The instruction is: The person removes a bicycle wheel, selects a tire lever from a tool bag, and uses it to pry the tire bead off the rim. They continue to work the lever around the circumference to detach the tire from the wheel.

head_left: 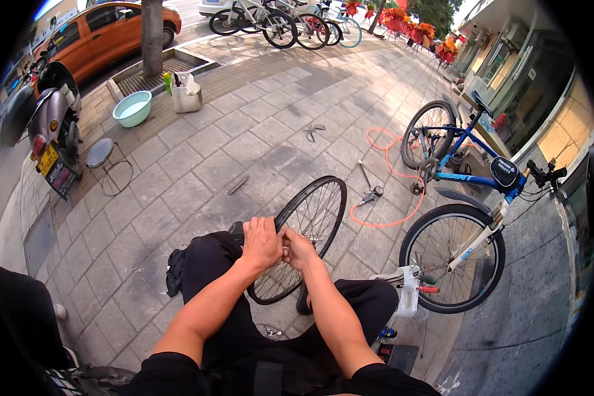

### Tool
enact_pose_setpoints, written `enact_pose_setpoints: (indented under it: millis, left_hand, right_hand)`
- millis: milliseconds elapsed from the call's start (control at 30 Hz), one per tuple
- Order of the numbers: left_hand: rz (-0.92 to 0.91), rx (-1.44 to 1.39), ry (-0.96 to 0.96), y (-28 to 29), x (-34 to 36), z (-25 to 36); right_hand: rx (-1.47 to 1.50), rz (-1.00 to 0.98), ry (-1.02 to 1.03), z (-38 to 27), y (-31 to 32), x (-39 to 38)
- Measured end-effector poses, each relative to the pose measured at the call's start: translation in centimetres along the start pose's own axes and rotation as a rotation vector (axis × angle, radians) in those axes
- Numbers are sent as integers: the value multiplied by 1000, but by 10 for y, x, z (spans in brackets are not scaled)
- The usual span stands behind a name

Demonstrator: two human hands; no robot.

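Note:
A bicycle wheel (342,211) with a black tyre stands tilted on the paving between my knees. My left hand (261,241) is closed over its near left edge, fingers bent on the tyre and rim. Close beside it, my right hand (298,248) has its fingers curled and pressed together at the same stretch of rim. The two hands almost touch. What lies between the right fingertips is hidden. A floor pump or inflator with a gauge (377,191) lies beyond the wheel, joined to an orange air hose (416,210).
A blue bicycle (468,178) stands at right, with a white plastic container (409,290) of tools near its front wheel. On the left are a stool (99,152), a water basin (132,109), a grey bucket (187,99) and a scooter (56,125). A flat tool (238,185) lies on the paving.

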State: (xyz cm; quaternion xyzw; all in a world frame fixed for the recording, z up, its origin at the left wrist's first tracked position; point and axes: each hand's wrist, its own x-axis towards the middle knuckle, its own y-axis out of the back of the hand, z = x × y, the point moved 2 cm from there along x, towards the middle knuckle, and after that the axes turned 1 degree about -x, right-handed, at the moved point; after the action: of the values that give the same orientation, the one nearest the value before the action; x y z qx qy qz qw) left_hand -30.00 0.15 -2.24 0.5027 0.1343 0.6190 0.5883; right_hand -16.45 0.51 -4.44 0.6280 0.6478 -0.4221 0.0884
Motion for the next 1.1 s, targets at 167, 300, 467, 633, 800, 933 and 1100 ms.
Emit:
enact_pose_setpoints:
  millis: [167, 300, 467, 633, 800, 933, 1100]
  left_hand:
    - [-105, -45, 110, -3, 4, 11]
    - [44, -56, -71, 11, 5, 19]
    - [31, 10, -18, 5, 3, -4]
    - [-19, -7, 64, -2, 6, 2]
    - [-47, -140, 67, 9, 1, 3]
    - [-186, -363, 185, 19, -25, 3]
    - [-331, -828, 467, 13, -23, -4]
  right_hand:
    - [138, -74, 37, 12, 19, 7]
    - [77, -40, -34, 4, 27, 26]
    - [12, -67, 41, 5, 7, 3]
    - [-73, -41, 229, 21, 14, -4]
    - [-59, -14, 225, 16, 13, 13]
    - [-7, 49, 108, -2, 10, 12]
    - [-12, 21, 110, -15, 5, 23]
